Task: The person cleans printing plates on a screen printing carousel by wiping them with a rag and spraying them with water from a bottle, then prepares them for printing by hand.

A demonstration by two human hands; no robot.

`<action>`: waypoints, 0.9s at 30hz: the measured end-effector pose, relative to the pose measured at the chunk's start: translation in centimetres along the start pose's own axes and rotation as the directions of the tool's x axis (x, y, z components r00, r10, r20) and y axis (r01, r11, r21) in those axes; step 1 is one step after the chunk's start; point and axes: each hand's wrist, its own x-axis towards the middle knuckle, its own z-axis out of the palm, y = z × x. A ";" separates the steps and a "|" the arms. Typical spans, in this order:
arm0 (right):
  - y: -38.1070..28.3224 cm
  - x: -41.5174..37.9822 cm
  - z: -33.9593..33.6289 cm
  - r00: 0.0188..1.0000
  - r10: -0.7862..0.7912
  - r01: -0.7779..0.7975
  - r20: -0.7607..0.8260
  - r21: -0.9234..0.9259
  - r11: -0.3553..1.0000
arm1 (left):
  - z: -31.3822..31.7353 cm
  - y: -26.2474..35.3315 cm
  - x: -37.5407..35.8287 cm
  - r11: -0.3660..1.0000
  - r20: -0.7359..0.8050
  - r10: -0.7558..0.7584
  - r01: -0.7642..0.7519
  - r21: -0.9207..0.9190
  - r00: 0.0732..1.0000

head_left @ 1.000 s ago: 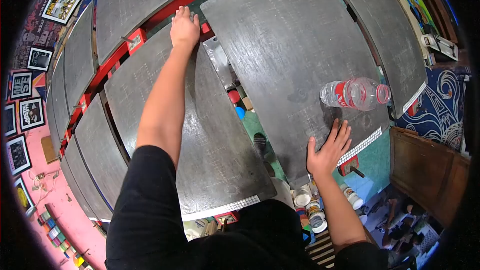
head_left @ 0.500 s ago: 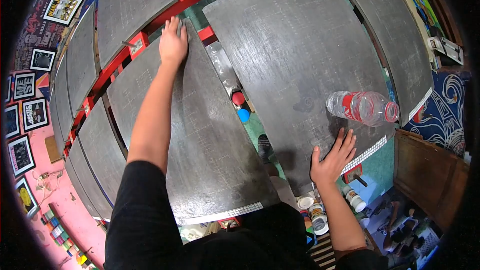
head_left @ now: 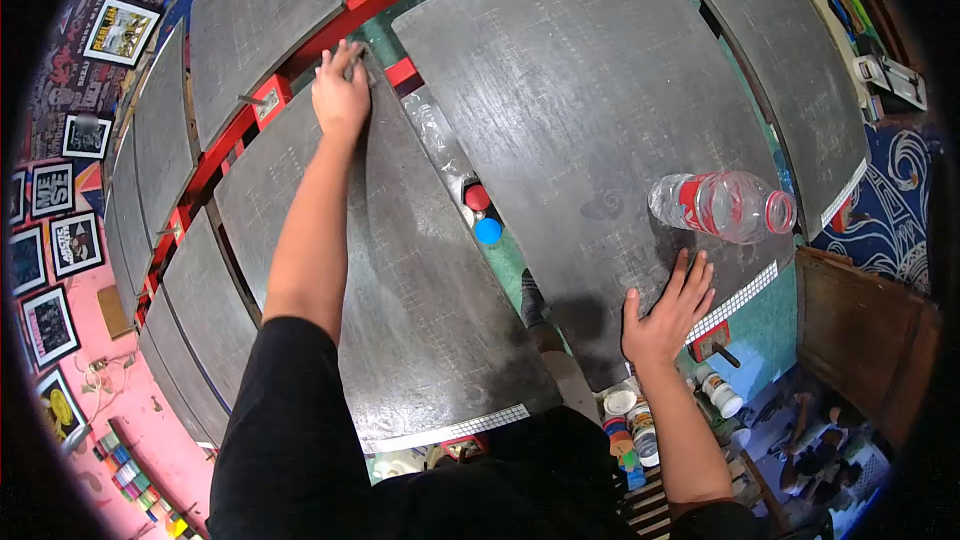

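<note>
My left hand rests near the far end of a dark grey board, its fingers a little apart at the far edge and nothing visible in them. On the neighbouring grey board lies my right hand, flat with fingers spread, near the front edge with its white gridded strip. Just beyond its fingertips a clear plastic bottle with a red label lies on its side, its open mouth toward the right.
Red metal framing runs behind the boards. Between the two boards show a red round object and a blue one. Tubs and a wooden panel are at lower right; framed pictures hang at left.
The view has shifted slightly. The fingers of my left hand have moved a little at the board's far edge. My right hand and the bottle look almost the same.
</note>
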 end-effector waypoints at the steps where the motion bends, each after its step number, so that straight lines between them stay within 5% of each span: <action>1: 0.0 0.0 -0.2 1.000 -0.005 0.005 0.003 0.009 1.000 | 0.1 0.1 0.6 0.999 -0.029 -0.004 0.005 0.040 1.000; 3: 0.0 -0.2 -0.2 1.000 0.003 -0.003 0.010 0.006 1.000 | -0.3 0.9 -1.3 0.999 -0.078 -0.010 0.014 0.040 0.997; 6: 0.3 -0.1 -0.2 1.000 0.004 -0.004 0.009 0.007 1.000 | -4.8 6.2 -12.2 0.992 0.124 0.120 -0.114 -0.049 0.985; 7: 0.2 -0.1 0.0 1.000 0.002 -0.002 -0.003 0.013 1.000 | -6.3 7.3 -14.1 0.998 0.230 0.055 -0.045 -0.049 0.972; 9: 0.2 -0.2 -0.1 1.000 0.001 -0.001 -0.001 0.015 1.000 | -6.5 6.4 -12.0 0.988 0.268 0.139 -0.153 0.035 0.954; 13: 0.3 -0.2 0.3 0.999 -0.010 0.011 -0.036 0.022 1.000 | -2.8 2.8 -1.5 0.948 0.103 0.175 -0.196 0.249 0.979; 15: 0.3 -0.3 0.3 0.999 -0.008 0.009 -0.035 0.024 1.000 | -1.1 2.7 -1.9 0.995 0.032 0.051 -0.053 0.079 0.998; 19: 0.4 -0.3 0.4 0.999 -0.007 0.007 -0.042 0.012 1.000 | -5.7 10.0 -13.3 0.977 0.298 0.204 -0.211 -0.006 0.933; 27: 0.5 -0.4 0.4 0.999 -0.004 0.006 -0.051 0.025 1.000 | -0.6 3.7 -1.1 0.954 0.105 0.104 -0.129 0.271 0.989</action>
